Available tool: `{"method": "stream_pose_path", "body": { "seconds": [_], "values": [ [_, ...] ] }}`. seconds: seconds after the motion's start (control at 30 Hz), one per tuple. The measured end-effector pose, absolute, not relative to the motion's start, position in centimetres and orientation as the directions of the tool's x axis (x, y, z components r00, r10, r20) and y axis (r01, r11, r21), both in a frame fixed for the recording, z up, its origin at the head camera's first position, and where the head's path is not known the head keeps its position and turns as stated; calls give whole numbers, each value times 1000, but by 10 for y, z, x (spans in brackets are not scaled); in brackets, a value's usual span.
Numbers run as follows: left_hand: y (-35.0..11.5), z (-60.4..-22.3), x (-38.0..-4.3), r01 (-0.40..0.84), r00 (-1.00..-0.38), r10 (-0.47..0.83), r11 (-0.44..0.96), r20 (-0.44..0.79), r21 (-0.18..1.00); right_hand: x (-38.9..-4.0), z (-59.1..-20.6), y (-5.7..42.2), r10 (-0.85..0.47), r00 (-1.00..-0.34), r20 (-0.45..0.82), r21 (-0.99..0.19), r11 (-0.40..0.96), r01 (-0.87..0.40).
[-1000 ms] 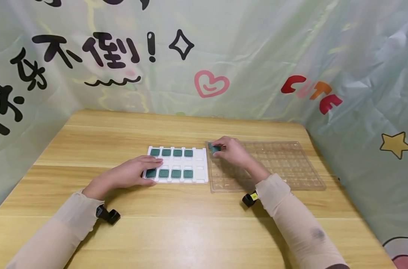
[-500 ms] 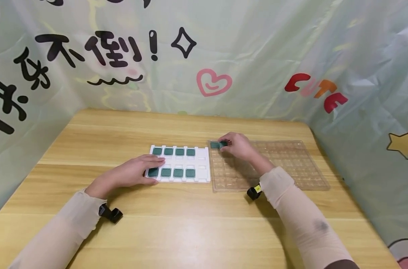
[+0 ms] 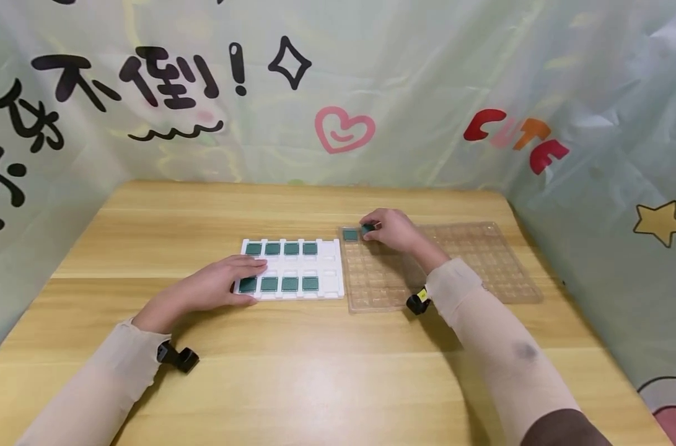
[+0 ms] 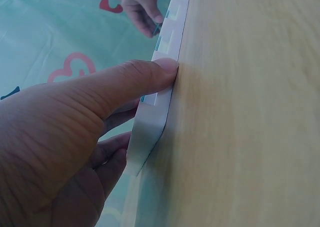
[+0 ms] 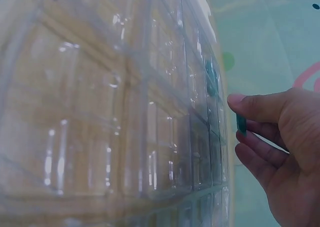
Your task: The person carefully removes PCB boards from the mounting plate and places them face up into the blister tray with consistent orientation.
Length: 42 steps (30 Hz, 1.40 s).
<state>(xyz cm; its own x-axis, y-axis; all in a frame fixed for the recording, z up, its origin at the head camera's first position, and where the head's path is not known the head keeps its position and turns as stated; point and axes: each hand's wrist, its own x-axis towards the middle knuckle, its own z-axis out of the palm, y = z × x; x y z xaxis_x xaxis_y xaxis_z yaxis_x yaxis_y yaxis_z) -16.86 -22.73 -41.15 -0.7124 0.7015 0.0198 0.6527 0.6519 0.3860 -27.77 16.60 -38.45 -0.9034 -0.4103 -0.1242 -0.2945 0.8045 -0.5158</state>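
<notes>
A white tray (image 3: 331, 267) lies on the table with green chips (image 3: 291, 249) in two rows; the slots at its right end hold no chips. My left hand (image 3: 212, 286) holds its left end, fingers over the top and thumb (image 4: 162, 73) against the near edge in the left wrist view. Between thumb and fingers, my right hand (image 3: 396, 230) pinches one small green chip (image 5: 241, 124), tilted, just over the back-left part of a clear compartment tray (image 3: 482, 263). Another green chip (image 3: 350, 235) sits in that tray's back-left corner compartment.
The clear tray stands just right of the white one, with a narrow gap between them. Bare wooden table (image 3: 293, 365) lies in front of both. A printed cloth (image 3: 416, 93) hangs behind the table and along its sides.
My right hand has shifted slightly right and back with its chip, away from the corner chip, which now shows fully. The left hand keeps its hold on the white tray.
</notes>
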Motion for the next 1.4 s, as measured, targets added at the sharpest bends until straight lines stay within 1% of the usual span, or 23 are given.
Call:
{"method": "stream_pose_path", "body": {
  "seconds": [0.13, 0.5, 0.6, 0.77, 0.9, 1.17, 1.4],
  "values": [
    [-231, -411, -167, 641, -725, 689, 663, 20, 386, -284, -382, 160, -438, -890, -127, -498, 804, -324],
    [-227, -411, -167, 639, -721, 693, 667, -5, 384, -287, -393, 168, -459, -876, -145, -481, 807, -343],
    [-227, -411, -167, 647, -714, 700, 658, 5, 385, -287, -395, 170, -464, -875, -138, -481, 804, -350],
    [-228, -410, -167, 661, -703, 711, 642, 23, 388, -288, -396, 170, -447, -884, -137, -490, 806, -332],
    [-229, -409, -167, 654, -708, 706, 649, 13, 390, -290, -396, 169, -424, -894, -146, -493, 815, -306],
    [-230, -409, -167, 664, -706, 708, 646, 30, 377, -290, -394, 166, -422, -895, -143, -464, 828, -316],
    [-229, -412, -167, 647, -714, 700, 656, 6, 388, -289, -395, 166, -437, -890, -130, -423, 837, -349]
  ]
}}
